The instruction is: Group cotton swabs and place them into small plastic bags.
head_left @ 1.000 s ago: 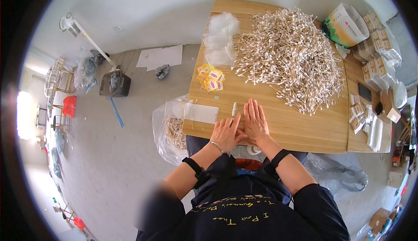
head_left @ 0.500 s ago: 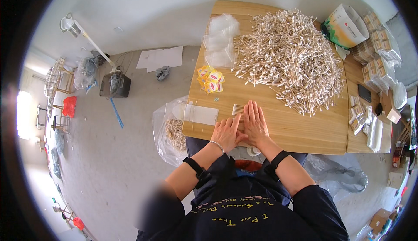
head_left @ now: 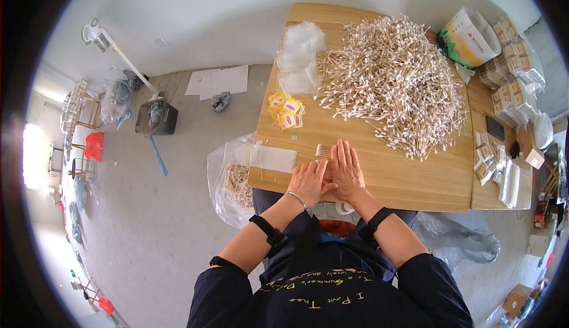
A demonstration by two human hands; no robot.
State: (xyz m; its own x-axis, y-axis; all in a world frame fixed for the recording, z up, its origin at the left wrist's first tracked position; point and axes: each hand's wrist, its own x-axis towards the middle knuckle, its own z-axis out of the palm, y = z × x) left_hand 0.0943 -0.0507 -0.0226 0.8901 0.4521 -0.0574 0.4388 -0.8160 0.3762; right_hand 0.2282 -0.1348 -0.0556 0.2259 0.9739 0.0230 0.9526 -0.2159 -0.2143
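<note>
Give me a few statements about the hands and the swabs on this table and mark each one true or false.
1. Both hands lie flat on the wooden table. True: the left hand and right hand rest side by side.
2. The small bundle of swabs lies just beyond the fingertips. True.
3. The big heap of cotton swabs is on the floor. False: it lies on the table.
4. The yellow packets sit right of the heap. False: they lie left of it.
5. The right hand holds a bag. False: it holds nothing.
</note>
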